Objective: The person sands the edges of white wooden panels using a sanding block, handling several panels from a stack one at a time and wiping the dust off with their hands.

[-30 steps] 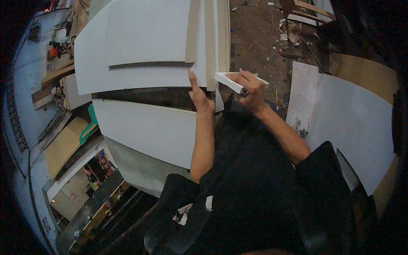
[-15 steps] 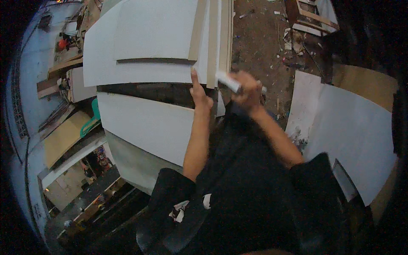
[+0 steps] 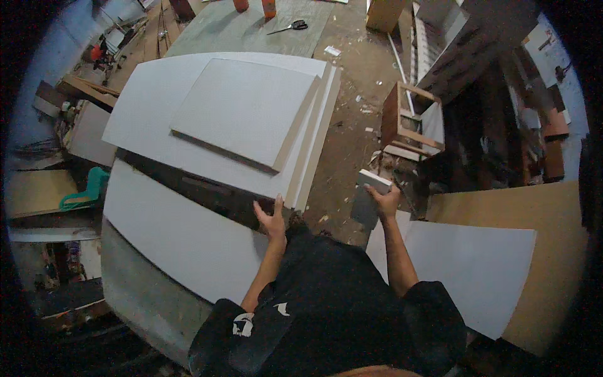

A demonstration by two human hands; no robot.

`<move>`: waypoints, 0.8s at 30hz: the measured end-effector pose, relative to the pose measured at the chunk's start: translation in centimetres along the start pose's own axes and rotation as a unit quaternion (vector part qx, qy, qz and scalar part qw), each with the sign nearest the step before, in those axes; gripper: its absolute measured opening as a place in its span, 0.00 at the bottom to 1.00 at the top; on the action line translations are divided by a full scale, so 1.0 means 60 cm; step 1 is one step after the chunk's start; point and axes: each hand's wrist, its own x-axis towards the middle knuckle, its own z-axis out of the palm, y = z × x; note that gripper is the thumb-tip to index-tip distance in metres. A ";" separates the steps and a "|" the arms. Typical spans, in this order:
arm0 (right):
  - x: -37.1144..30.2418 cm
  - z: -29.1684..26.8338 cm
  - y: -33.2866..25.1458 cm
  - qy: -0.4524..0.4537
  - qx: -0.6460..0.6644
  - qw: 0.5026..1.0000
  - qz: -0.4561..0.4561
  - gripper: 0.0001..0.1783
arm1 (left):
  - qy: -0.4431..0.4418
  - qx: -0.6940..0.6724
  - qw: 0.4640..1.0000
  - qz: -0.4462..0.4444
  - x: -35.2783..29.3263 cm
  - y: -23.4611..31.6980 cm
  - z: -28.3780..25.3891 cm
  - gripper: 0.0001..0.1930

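White boards lie stacked on the table: a smaller board (image 3: 248,113) on top of a larger white board (image 3: 151,113), with tan edges on their right sides. My left hand (image 3: 272,220) is open beside the stack's near right corner, thumb and fingers apart and holding nothing. Off to the right of the stack, my right hand (image 3: 386,202) grips a small flat block (image 3: 375,180) with a white edge and a grey face. A dark grey flat patch (image 3: 364,208) shows below the block; I cannot tell whether it belongs to it.
Another white panel (image 3: 182,229) lies across a dark gap, nearer me on the grey-green table (image 3: 135,276). Scissors (image 3: 292,27) rest at the table's far end by orange containers (image 3: 269,7). A wooden frame (image 3: 411,119) and leaning panels (image 3: 471,270) stand right, over a littered floor.
My right hand has moved away from the stack's edge, rightward, carrying the block. My left hand has drawn back slightly from the corner, its fingers spread. The view has shifted, showing more of the far table.
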 end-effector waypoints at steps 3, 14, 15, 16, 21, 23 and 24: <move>0.075 -0.060 0.044 -0.018 0.159 0.985 0.066 0.13 | -0.019 0.052 0.998 -0.022 0.008 -0.002 -0.007 0.53; 0.541 0.134 -0.052 -0.163 0.375 0.902 0.139 0.24 | 0.048 0.082 0.990 0.100 0.023 -0.053 -0.009 0.46; 0.613 0.146 -0.051 -0.180 0.374 0.906 0.079 0.24 | 0.039 -0.010 0.992 0.115 0.035 -0.082 0.001 0.44; 0.676 0.164 -0.049 -0.203 0.371 0.906 0.013 0.24 | 0.033 -0.104 0.985 0.132 0.050 -0.110 0.011 0.43; 0.683 0.312 -0.027 -0.429 0.333 0.838 0.060 0.24 | 0.254 -0.019 0.965 0.053 0.031 -0.116 -0.027 0.37; 0.562 0.338 -0.181 -0.427 0.253 0.851 0.173 0.18 | 0.299 -0.026 0.952 0.051 0.021 -0.096 -0.046 0.37; 0.628 0.317 -0.125 -0.434 0.241 0.853 0.161 0.20 | 0.280 -0.054 0.957 0.053 0.029 -0.099 -0.003 0.36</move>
